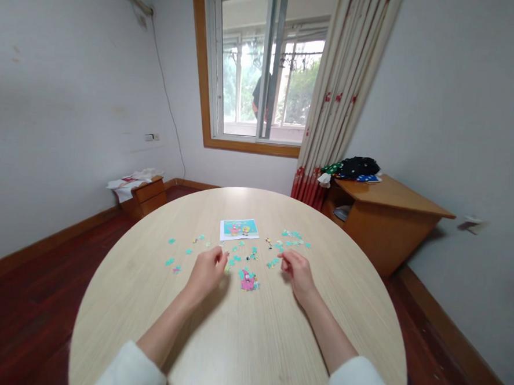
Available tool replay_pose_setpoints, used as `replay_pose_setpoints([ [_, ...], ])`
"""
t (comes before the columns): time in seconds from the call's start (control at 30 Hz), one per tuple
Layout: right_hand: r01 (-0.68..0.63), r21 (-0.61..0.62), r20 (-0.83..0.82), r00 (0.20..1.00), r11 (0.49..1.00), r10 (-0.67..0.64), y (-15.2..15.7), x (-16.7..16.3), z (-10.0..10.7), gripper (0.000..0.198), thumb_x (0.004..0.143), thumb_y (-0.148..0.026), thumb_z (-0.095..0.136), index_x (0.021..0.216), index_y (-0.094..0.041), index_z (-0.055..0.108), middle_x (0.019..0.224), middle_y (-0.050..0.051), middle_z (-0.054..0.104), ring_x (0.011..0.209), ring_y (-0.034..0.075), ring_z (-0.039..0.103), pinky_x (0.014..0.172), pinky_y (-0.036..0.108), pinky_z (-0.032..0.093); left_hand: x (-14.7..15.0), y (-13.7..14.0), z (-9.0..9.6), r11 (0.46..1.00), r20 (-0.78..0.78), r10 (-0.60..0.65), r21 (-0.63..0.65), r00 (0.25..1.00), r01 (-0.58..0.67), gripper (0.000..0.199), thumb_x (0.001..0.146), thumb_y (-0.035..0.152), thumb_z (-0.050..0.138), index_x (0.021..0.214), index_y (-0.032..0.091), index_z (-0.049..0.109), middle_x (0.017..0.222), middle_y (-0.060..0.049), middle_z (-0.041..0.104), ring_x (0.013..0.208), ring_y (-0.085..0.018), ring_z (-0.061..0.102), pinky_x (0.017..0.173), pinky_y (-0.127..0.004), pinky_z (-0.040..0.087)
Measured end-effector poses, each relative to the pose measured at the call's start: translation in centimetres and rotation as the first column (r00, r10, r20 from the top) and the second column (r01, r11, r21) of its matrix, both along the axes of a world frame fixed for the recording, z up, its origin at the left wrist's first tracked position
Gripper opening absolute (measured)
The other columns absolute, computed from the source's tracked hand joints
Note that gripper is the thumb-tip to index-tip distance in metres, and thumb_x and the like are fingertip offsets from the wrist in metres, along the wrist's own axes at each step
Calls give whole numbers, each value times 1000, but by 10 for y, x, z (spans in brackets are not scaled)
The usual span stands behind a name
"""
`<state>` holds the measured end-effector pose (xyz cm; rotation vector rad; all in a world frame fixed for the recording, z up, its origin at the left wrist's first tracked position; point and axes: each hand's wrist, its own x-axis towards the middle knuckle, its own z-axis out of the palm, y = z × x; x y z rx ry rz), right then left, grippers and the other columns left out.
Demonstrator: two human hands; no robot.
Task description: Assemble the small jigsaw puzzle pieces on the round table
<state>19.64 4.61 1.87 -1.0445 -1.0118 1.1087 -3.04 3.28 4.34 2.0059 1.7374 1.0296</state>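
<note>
Small turquoise jigsaw pieces [292,237] lie scattered across the middle of a round pale wooden table [239,342]. A joined cluster of pink and turquoise pieces [248,280] sits between my hands. A printed reference picture [239,228] lies flat just beyond them. My left hand [207,271] rests on the table with fingers curled, its fingertips pinching what looks like a small piece at the left of the cluster. My right hand [296,270] is loosely curled, fingertips touching the table next to loose pieces [272,263]. Whether it holds a piece is hidden.
A wooden desk [390,215] with dark clothes [356,167] stands at the right wall. A small cabinet [146,194] with cloth on it is at the left. A window [264,71] and curtain [341,93] are behind; a person stands outside it.
</note>
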Motion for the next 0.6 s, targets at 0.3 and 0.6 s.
replay_pose_setpoints([
  [0.3, -240, -2, 826, 547, 971, 137, -17, -21, -14, 32, 77, -16, 42, 92, -16, 71, 98, 10, 70, 90, 20, 63, 83, 32, 43, 33, -57, -12, 958, -411, -286, -140, 866, 250, 38, 81, 10, 32, 108, 15, 59, 120, -14, 58, 108, -27, 47, 95, -48, 26],
  [0.6, -290, -42, 854, 486, 956, 184, -20, -20, -10, 29, 76, -13, 46, 87, -20, 72, 89, 6, 72, 83, 18, 64, 78, 29, 44, 26, -51, -17, 936, -386, -350, -190, 854, 298, 40, 80, 9, 33, 106, 21, 61, 114, -11, 62, 111, -26, 47, 103, -58, 12],
])
